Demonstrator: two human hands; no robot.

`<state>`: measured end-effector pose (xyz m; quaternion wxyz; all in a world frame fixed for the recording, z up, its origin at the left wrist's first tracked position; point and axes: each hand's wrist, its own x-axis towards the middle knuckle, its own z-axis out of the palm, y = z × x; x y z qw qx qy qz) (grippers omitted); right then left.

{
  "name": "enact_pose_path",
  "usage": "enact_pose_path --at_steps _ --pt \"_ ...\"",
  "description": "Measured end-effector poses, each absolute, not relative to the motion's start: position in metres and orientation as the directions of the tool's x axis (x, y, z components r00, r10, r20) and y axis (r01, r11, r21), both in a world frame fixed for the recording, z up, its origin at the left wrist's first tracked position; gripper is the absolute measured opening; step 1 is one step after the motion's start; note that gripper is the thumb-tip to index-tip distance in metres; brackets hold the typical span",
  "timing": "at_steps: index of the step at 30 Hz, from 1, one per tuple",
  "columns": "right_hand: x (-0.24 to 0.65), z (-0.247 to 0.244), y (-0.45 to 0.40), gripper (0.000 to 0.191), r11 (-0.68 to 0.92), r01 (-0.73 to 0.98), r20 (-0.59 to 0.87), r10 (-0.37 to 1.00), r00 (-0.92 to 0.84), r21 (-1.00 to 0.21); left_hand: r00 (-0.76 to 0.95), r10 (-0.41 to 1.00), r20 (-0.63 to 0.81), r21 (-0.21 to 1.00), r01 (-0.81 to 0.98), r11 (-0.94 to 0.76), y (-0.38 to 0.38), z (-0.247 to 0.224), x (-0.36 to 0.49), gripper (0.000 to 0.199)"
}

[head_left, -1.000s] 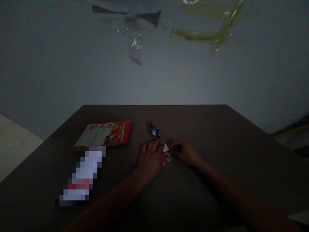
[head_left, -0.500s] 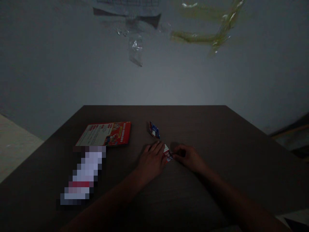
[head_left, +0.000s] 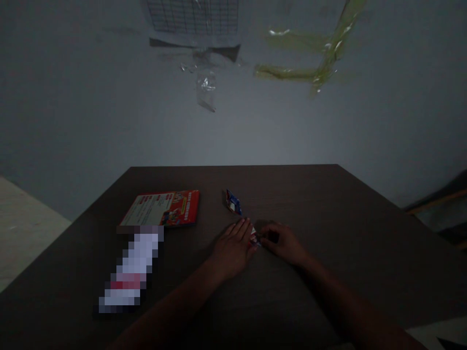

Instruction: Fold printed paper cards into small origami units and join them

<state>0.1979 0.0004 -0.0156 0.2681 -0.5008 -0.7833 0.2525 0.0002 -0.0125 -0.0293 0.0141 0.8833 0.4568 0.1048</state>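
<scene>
- Broadly: dark surface, beneath everything.
- Red-and-white booklet: beyond and left of the left hand.
- Left hand: flat over a printed paper piece, fingers together.
- Right hand: pinching that piece's edge.
- Folded blue paper: just beyond the left hand.
- Printed paper piece: between the hands.

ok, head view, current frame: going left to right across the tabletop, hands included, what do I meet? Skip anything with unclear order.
Flat red-and-white printed item → left hand → small red-and-white piece → right hand.
</scene>
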Motion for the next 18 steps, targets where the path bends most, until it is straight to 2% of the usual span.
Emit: enact_pose_path --at_steps 5,11,18 --pt "0.204 -0.014 0.001 0.016 0.468 0.591 0.192 0.862 -0.47 -0.657 0.595 0.783 0.182 0.129 0.775 -0.619 -0.013 -0.026 -0.004 0.065" --pt "0.209 -0.018 0.011 0.018 0.49 0.524 0.198 0.833 -0.517 -0.697 0.631 0.754 0.184 0.153 0.739 -0.656 -0.011 -0.022 -0.01 0.068" --pt "0.216 -0.018 0.02 0.036 0.516 0.512 0.196 0.81 -0.553 -0.687 0.634 0.755 0.167 0.153 0.74 -0.655 -0.008 -0.023 -0.01 0.065"
